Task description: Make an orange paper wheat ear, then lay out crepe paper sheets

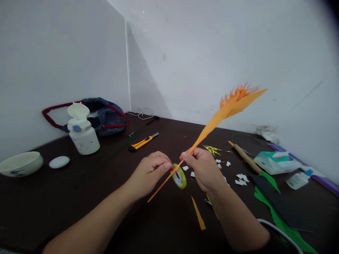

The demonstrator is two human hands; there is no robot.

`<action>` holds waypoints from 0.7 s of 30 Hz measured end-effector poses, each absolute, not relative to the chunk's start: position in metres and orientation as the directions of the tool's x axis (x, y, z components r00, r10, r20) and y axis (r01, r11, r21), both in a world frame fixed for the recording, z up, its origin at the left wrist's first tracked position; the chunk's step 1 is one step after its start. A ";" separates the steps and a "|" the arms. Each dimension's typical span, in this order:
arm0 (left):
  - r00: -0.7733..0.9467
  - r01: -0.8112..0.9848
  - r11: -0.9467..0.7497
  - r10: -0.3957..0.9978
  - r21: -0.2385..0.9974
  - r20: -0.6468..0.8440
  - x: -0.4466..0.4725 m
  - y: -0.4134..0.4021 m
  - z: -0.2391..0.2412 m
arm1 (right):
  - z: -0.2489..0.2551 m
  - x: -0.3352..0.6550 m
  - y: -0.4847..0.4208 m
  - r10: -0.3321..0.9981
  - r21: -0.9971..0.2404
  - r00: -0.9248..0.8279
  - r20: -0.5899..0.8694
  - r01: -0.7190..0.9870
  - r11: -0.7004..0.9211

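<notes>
My right hand [202, 168] pinches the thin stem of an orange paper flower [230, 106], which slants up to the right and ends in fringed petals. My left hand [150, 171] is closed with thumb and fingers pinched at a small roll of green tape [179, 176], held against the stem just left of my right hand. The stem's lower end pokes out down-left below both hands, above the dark table [53, 201].
A yellow utility knife [143, 142], a white wipes tub [82, 132], a dark bag [102, 114], a bowl [19, 163] and a white oval [59, 162] sit left. White paper scraps [239, 179], green and black paper [275, 201], a tissue pack [275, 161] and an orange strip [198, 213] lie right.
</notes>
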State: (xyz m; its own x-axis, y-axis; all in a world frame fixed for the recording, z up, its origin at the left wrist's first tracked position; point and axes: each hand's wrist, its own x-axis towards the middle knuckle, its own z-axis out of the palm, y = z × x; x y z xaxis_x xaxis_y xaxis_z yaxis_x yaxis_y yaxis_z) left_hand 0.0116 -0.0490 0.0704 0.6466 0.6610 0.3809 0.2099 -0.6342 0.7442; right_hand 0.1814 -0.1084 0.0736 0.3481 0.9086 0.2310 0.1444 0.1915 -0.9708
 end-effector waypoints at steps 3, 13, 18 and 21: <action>0.610 0.152 -0.493 0.729 0.857 0.311 0.017 -0.056 0.074 | 0.073 0.179 -0.108 0.913 -0.968 0.338 0.230 0.172 0.180; 0.544 0.251 -0.439 0.801 0.863 0.250 0.024 -0.066 0.076 | 0.079 0.165 -0.112 0.895 -0.915 0.354 0.270 0.385 0.124; 0.578 0.250 -0.473 0.773 0.845 0.262 0.023 -0.065 0.072 | 0.085 0.160 -0.114 0.884 -0.887 0.379 0.275 0.454 0.081; 0.591 0.262 -0.461 0.771 0.848 0.237 0.021 -0.066 0.071 | 0.084 0.158 -0.113 0.868 -0.873 0.403 0.290 0.484 0.067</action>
State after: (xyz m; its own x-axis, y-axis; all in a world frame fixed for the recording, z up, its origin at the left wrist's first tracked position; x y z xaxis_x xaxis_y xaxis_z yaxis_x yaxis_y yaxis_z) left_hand 0.0214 -0.0664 0.0707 0.5906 0.7714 0.2370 0.2616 -0.4608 0.8481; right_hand 0.1576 -0.1133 0.0844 0.4035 0.8679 0.2898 0.4837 0.0666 -0.8727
